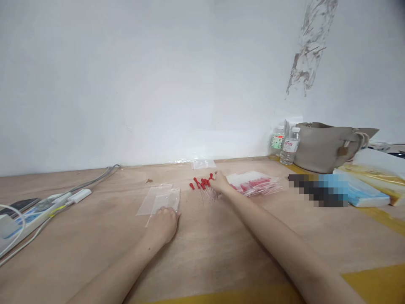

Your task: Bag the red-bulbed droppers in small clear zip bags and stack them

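Leftmost on the wooden table [79,236] lies a white power strip [34,213] with grey cables running to the far wall, well apart from the work. Further right, the left hand [164,223] rests with curled fingers pressing the near edge of a clear plastic bag [166,200], which lies flat on a second bag; whether it pinches the bag or only pins it down cannot be told. Right of that, the right hand [220,182] reaches onto a loose cluster of thin pins with red heads [202,184], fingers closing over them, though the exact grip is hidden. To do this well, the bag's mouth should probably be held steady while a few pins are gathered neatly, tips aligned. Just beyond the right hand sits a pile of filled bags [256,183], close enough to snag. Far right stand two water bottles [284,145], a beige handbag [325,145] and a blue packet [357,190].
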`<state>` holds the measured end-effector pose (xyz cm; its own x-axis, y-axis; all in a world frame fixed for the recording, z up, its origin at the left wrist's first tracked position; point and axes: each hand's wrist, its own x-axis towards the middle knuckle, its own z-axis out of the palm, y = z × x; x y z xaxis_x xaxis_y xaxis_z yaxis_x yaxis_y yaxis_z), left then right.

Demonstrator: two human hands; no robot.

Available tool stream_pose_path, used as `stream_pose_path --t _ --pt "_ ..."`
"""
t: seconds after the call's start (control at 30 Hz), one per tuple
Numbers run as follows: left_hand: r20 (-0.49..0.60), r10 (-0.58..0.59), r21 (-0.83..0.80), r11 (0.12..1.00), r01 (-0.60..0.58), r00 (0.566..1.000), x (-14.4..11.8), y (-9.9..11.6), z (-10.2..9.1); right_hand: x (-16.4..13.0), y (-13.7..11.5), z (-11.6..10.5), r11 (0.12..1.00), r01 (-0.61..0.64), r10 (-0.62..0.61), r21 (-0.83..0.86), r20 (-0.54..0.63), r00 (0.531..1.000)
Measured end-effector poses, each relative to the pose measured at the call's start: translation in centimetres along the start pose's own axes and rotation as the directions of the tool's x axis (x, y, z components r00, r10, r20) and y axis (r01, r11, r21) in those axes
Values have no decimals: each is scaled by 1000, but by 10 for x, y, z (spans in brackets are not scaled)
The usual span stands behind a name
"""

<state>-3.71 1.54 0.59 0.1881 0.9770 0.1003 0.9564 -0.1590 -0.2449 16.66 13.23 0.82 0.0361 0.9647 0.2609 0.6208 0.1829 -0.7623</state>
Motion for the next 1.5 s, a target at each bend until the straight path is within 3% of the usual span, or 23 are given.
stream_pose_path --t 0.13,0.2,0.23,0.27,0.33,0.4,0.43,0.57,0.77,0.97,1.1,1.2,1.33,1.4,1.5 --pt "-28 -35 5 999 35 999 -4 3 -13 -32 11 -30 994 48 -46 96 -26 999" --pt "-104 65 2 998 -65 992 -6 9 -20 -54 20 -47 970 71 -68 232 -19 997" --pt "-150 176 -2 984 -178 973 -8 13 -23 -65 25 -55 950 69 -65 303 -23 998" --pt "-195 307 -7 949 -315 931 -11 18 -25 -74 31 -63 929 67 -59 365 -33 998" --pt "-256 541 -33 824 -566 801 -17 28 -26 -90 42 -77 892 70 -40 446 -76 996" --pt "-259 651 -106 715 -691 714 -25 36 -26 -100 53 -86 873 73 -10 483 -132 991" --pt "-258 667 -150 687 -711 699 -28 39 -25 -103 59 -89 865 71 11 497 -161 987" --pt "-282 618 -288 675 -680 734 -30 42 -18 -108 77 -88 824 50 104 565 -237 966" --pt "-209 614 -433 639 -635 761 -17 39 -2 -109 85 -75 783 22 139 621 -208 968" --pt "-198 603 -480 628 -613 773 -18 40 -4 -118 74 -70 704 -51 181 708 -109 978" --pt "-214 624 -499 591 -633 751 -15 39 -6 -122 69 -72 632 -167 179 757 66 982" --pt "-194 662 -506 565 -652 724 -10 36 -6 -123 69 -81 633 -243 116 734 221 968" --pt "-187 670 -525 549 -650 718 -7 35 -7 -122 69 -93 800 -217 -51 560 423 905" --pt "-201 666 -533 541 -650 718 -7 36 -7 -122 68 -94 834 -129 -139 536 431 891" --pt "-223 667 -530 529 -663 711 -5 38 -5 -123 63 -88 792 -65 -238 607 406 882"
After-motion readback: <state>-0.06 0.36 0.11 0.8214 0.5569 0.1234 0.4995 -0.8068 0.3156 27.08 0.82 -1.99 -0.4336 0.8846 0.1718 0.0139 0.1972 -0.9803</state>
